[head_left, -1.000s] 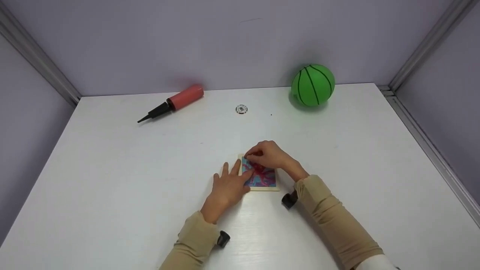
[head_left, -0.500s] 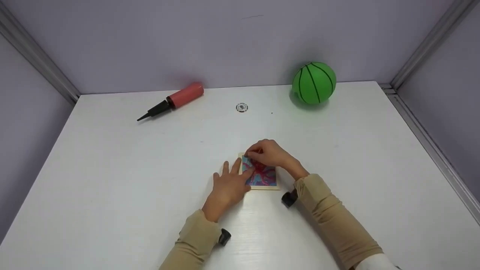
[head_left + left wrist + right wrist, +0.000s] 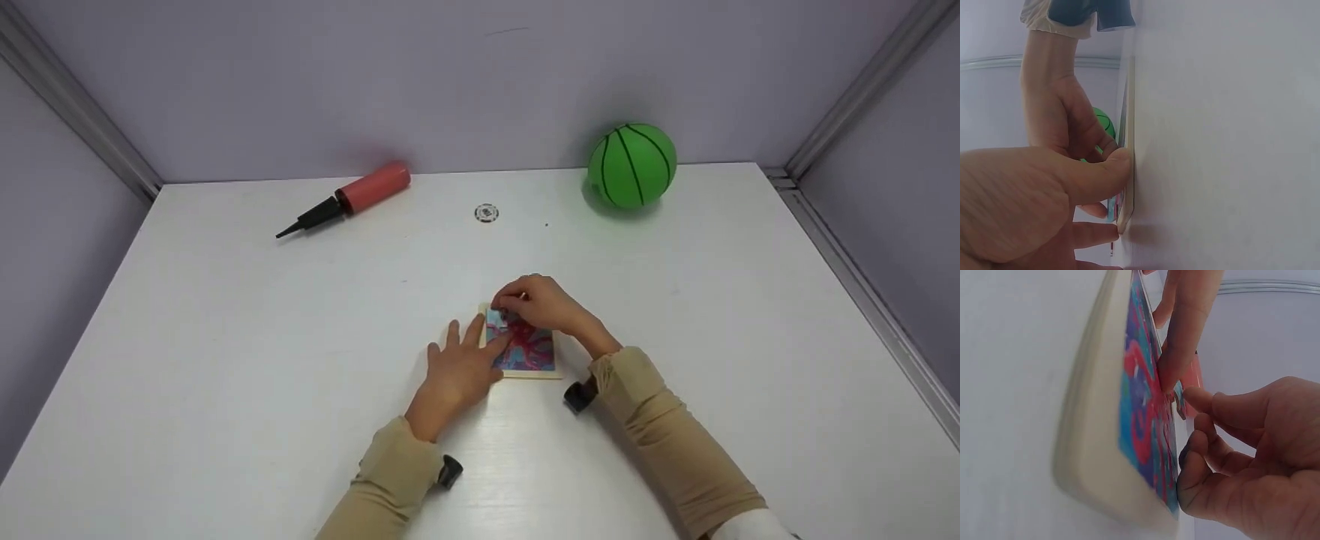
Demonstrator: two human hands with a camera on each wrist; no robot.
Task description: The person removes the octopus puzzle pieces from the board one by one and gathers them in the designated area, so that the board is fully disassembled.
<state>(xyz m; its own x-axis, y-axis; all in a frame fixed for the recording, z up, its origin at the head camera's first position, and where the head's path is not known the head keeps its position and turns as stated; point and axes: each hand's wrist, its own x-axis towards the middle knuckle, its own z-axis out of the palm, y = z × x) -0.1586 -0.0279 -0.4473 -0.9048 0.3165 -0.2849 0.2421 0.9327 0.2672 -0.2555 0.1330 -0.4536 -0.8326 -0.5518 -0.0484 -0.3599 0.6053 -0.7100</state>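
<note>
A small wooden jigsaw puzzle (image 3: 532,352) with a pink-red octopus on blue and purple lies flat in a pale frame (image 3: 1092,455). My left hand (image 3: 459,373) spreads over its left side. The index finger presses on the picture, while the thumb (image 3: 1103,174) rests at the frame's near edge. At the puzzle's upper left, my right hand (image 3: 549,306) pinches a small puzzle piece (image 3: 1180,402) between thumb and fingertips. That piece stands tilted up from the picture, its notched edge showing in the right wrist view. My fingers hide much of it from above.
Towards the back left lies a red hand pump (image 3: 375,187) with a black nozzle. A round black-and-white chip (image 3: 487,213) is at the back middle, and a green ball (image 3: 632,166) sits at the back right. Walls enclose the white table (image 3: 225,337) at back and sides.
A puzzle piece now shows tilted up under my right fingertips, with a pale patch at the picture's upper left. My left hand stays in place on the puzzle.
</note>
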